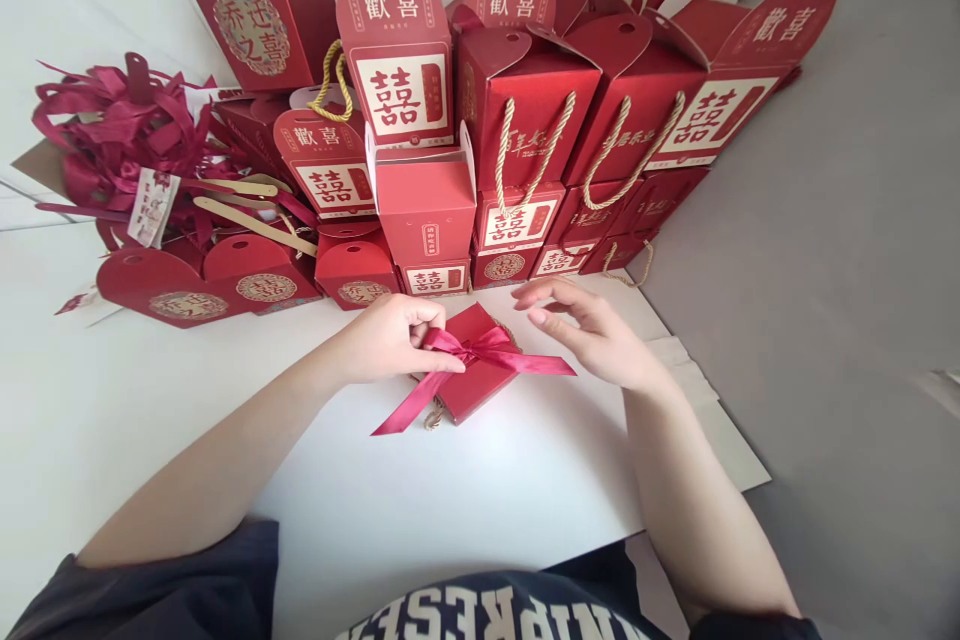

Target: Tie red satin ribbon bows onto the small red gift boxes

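A red gift box (487,390) stands on the white table in front of me, with twisted gold rope handles showing at its sides. Across its top lies a crimson satin ribbon (536,360) tied in a bow, one tail hanging toward me and the other stretching right. My left hand (390,340) pinches the bow's left loop between thumb and fingers. My right hand (592,330) hovers just beyond the right tail, fingers apart and holding nothing.
Stacked red gift boxes (529,105), several with rope handles, line the back against the wall. At the left, a heap of loose crimson ribbons (124,135) lies over more boxes (157,285). A grey surface (840,270) borders the table's right side.
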A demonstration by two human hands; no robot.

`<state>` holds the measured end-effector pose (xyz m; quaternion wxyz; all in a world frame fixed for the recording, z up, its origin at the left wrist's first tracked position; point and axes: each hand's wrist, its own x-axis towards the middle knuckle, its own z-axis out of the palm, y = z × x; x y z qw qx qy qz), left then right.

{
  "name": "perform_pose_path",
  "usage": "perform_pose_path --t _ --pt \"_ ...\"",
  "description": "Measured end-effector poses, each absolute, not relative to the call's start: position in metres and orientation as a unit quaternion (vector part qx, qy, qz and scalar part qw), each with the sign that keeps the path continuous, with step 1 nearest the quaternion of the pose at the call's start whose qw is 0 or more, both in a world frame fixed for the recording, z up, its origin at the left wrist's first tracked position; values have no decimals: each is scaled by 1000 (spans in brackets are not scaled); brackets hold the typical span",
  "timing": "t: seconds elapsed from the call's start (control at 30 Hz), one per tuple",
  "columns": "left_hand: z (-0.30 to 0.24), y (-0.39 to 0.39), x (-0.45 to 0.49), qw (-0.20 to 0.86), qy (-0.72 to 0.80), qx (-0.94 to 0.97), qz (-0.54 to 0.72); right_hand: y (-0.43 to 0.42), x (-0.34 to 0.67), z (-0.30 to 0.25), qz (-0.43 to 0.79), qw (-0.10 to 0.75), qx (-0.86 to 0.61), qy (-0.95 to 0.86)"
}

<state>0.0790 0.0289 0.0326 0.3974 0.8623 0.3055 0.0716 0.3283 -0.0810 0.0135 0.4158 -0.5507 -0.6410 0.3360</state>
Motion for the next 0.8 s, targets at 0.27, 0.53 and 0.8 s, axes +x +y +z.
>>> perform_pose_path --t 0.27,0.53,0.8 --pt "30 29 79 383 297 872 74 -67 298 2 387 396 -483 -678" --pt "28 33 77 356 284 887 71 -62 302 -4 429 405 -439 -678" --pt "24 37 73 397 267 878 28 -63 302 -10 442 423 -425 -667"
